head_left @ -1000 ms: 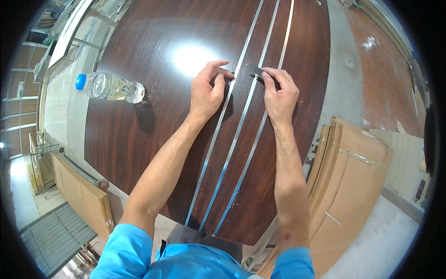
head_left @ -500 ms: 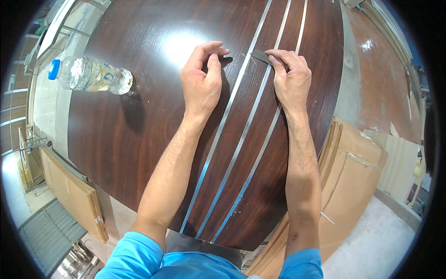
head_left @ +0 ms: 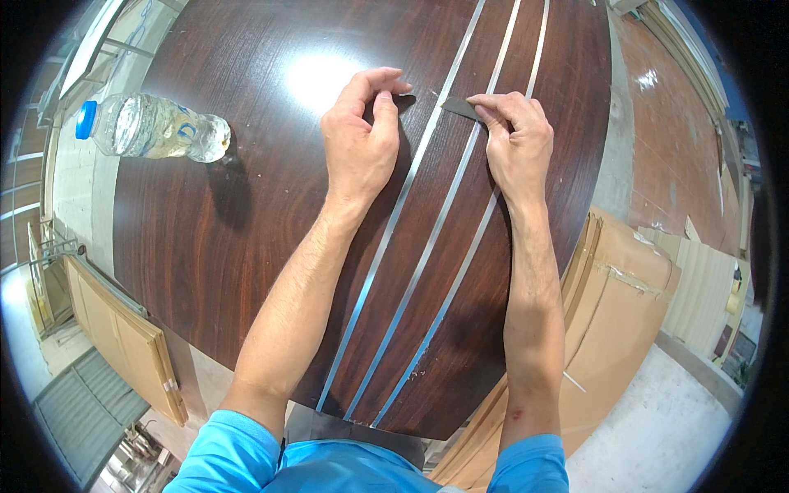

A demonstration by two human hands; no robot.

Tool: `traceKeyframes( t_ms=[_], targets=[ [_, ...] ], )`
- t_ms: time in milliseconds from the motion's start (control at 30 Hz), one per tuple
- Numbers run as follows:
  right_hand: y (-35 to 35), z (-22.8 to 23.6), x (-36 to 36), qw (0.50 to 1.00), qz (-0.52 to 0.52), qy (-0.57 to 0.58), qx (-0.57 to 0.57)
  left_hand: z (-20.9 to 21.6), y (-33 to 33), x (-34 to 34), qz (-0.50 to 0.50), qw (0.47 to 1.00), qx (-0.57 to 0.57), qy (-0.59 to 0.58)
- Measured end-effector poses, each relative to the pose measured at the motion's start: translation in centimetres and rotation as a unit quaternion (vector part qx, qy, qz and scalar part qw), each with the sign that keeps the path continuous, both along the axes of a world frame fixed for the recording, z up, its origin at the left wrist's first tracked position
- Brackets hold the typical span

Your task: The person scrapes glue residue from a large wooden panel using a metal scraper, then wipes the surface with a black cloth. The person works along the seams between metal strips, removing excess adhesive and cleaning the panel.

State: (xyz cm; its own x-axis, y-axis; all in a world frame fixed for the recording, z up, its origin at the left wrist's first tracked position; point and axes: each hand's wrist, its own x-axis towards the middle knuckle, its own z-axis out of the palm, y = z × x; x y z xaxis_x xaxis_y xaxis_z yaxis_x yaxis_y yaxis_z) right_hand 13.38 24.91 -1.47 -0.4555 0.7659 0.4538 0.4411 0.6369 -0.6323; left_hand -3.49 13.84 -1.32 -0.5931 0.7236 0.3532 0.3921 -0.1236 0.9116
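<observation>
Panel [head_left: 246, 255] — hands [head_left: 519, 140] half-curled, apparent scraper [head_left: 462, 109] pinched

Bright light floods the dark wood-grain panel [head_left: 246, 246], bursting into a round, washed-out glare left of the grip, where the right hand [head_left: 522, 135] holds the dark blade [head_left: 462, 110]. The plastic bottle [head_left: 160, 127], farther left, throws a soft shadow toward the viewer. The metal inlay strips [head_left: 402, 193] gleam whitish beyond the grip, bluish nearer the body. Focus at the grip is fairly crisp; far out from it, fisheye distortion bends edges into a black rim.
</observation>
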Motion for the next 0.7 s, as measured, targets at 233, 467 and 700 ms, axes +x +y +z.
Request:
traceKeyframes(
  t_ms=[233, 467, 700],
  targets=[
    [-0.5, 1.0, 0.5, 0.998, 0.050, -0.018, -0.028, 0.0, 0.1, -0.1, 0.007, 1.000, 0.005, 0.011],
    [-0.3, 0.8, 0.3, 0.999, -0.010, 0.030, -0.013, 0.4, -0.1, 0.1, 0.008, 1.000, -0.016, 0.010],
    [0.0, 0.2, -0.3, 0.998, -0.054, 0.013, -0.007, 0.3, 0.0, -0.1, -0.021, 0.997, -0.029, 0.068]
  ],
)
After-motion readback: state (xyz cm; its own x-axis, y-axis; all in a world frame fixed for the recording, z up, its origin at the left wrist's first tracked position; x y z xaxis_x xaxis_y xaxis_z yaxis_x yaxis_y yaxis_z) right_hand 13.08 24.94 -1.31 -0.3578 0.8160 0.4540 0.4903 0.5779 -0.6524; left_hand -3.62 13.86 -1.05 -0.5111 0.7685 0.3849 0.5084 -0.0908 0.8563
